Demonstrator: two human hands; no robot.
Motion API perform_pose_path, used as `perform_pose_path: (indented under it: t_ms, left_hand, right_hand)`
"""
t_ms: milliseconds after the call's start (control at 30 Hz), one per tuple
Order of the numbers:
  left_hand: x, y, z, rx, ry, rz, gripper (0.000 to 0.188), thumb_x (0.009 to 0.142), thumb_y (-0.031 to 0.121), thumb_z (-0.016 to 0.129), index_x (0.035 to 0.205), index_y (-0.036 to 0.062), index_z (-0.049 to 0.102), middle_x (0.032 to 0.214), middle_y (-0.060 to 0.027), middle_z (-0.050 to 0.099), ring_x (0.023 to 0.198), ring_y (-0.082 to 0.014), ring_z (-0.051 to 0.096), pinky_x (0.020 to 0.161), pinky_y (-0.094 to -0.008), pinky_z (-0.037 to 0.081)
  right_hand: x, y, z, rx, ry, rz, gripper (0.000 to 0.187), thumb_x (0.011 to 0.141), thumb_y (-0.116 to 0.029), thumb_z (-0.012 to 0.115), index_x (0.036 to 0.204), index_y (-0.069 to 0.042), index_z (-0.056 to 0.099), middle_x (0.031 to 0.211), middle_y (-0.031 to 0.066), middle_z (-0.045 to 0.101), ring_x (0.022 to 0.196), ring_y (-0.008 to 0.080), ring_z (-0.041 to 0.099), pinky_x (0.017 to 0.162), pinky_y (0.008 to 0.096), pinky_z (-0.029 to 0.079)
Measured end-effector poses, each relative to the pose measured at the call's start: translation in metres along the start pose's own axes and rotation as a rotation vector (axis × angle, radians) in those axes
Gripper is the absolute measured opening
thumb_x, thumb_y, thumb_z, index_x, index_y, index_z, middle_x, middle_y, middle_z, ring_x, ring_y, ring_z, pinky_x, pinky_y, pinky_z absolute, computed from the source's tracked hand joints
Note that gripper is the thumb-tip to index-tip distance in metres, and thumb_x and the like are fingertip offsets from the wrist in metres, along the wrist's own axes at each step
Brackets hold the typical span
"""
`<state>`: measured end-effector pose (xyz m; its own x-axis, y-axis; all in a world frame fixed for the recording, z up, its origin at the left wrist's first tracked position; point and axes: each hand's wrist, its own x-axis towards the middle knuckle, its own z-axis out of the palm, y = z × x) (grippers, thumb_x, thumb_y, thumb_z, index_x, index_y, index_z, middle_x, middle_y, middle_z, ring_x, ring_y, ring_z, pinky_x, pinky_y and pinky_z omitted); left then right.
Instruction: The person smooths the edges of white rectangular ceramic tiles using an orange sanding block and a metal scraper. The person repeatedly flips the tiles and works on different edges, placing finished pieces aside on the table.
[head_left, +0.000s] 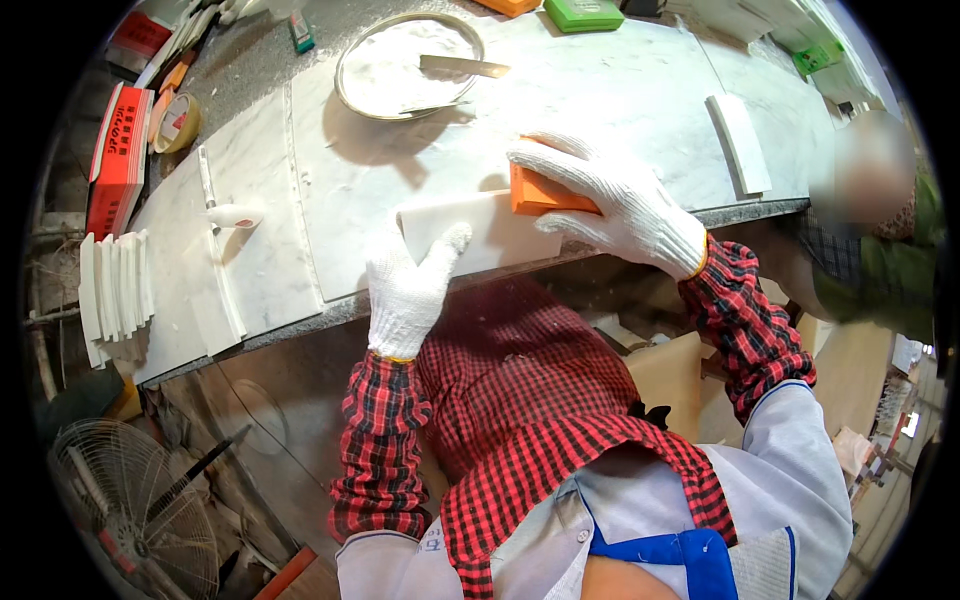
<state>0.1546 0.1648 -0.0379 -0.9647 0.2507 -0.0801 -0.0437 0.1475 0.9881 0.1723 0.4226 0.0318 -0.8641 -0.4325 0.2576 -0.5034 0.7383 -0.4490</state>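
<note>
A plain white rectangular slab point(485, 228) lies at the near edge of the marble-patterned worktop, in front of my body. My left hand point(410, 280), in a white knitted glove, is closed on the slab's left end, its thumb along the near side. In my right hand point(620, 205), gloved the same way, is an orange block point(545, 190). The fingers wrap over that block, which rests against the slab's right part. The block's underside is hidden.
Beyond the slab stands a round bowl of white powder point(400, 60) with a flat blade point(465, 66) across its rim. A white-handled tool point(235, 215) and stacked white strips point(118, 290) are at left. Another white strip point(738, 145) lies right, near a person point(880, 220).
</note>
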Motion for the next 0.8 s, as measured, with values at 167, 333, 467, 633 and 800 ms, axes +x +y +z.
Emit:
perform_pose_path:
  t_ms: [167, 333, 467, 633, 800]
  left_hand:
    - [0.0, -0.031, -0.002, -0.392, 0.008, -0.06, 0.04, 0.093, 0.01, 0.073, 0.126, -0.0072, 0.058, 0.103, -0.0169, 0.074, 0.091, -0.0197, 0.072, 0.082, -0.0351, 0.057]
    - [0.001, -0.013, -0.008, -0.009, -0.033, 0.052, 0.042, 0.092, 0.019, 0.078, 0.121, -0.0064, 0.061, 0.1, -0.0194, 0.074, 0.091, -0.0233, 0.072, 0.083, -0.0374, 0.056]
    - [0.002, 0.003, -0.001, 0.022, 0.007, -0.058, 0.039, 0.089, 0.022, 0.081, 0.113, -0.0038, 0.063, 0.089, -0.0176, 0.075, 0.082, -0.0241, 0.074, 0.077, -0.0362, 0.057]
    - [-0.008, -0.024, -0.006, 0.015, -0.023, 0.017, 0.037, 0.093, 0.019, 0.078, 0.118, -0.0037, 0.063, 0.1, -0.0166, 0.074, 0.09, -0.0245, 0.073, 0.082, -0.0364, 0.057]
    - [0.001, -0.002, -0.004, 0.042, -0.01, -0.066, 0.036, 0.093, 0.018, 0.078, 0.117, -0.0041, 0.063, 0.098, -0.0149, 0.074, 0.088, -0.0217, 0.072, 0.082, -0.036, 0.057]
  right_hand:
    - [0.081, -0.052, 0.057, 0.01, 0.19, -0.114, 0.047, 0.078, -0.026, 0.082, 0.12, -0.015, 0.063, 0.109, 0.0124, 0.065, 0.088, 0.0337, 0.066, 0.074, 0.0426, 0.054]
    - [0.054, -0.031, 0.04, 0.058, 0.124, -0.096, 0.053, 0.079, -0.023, 0.081, 0.128, -0.013, 0.062, 0.108, 0.0145, 0.067, 0.092, 0.0353, 0.067, 0.078, 0.0437, 0.055]
    - [-0.014, 0.002, 0.012, -0.152, 0.134, 0.077, 0.058, 0.076, -0.016, 0.084, 0.129, -0.011, 0.064, 0.112, 0.0159, 0.068, 0.099, 0.0365, 0.069, 0.086, 0.0441, 0.057]
    - [0.091, -0.058, 0.072, 0.025, 0.08, -0.115, 0.049, 0.081, -0.022, 0.08, 0.127, -0.017, 0.062, 0.116, 0.0124, 0.065, 0.098, 0.0324, 0.065, 0.081, 0.0426, 0.055]
    - [0.026, -0.011, 0.041, 0.115, 0.075, 0.013, 0.061, 0.081, -0.015, 0.081, 0.139, -0.015, 0.06, 0.122, 0.0188, 0.066, 0.103, 0.0379, 0.068, 0.088, 0.045, 0.058]
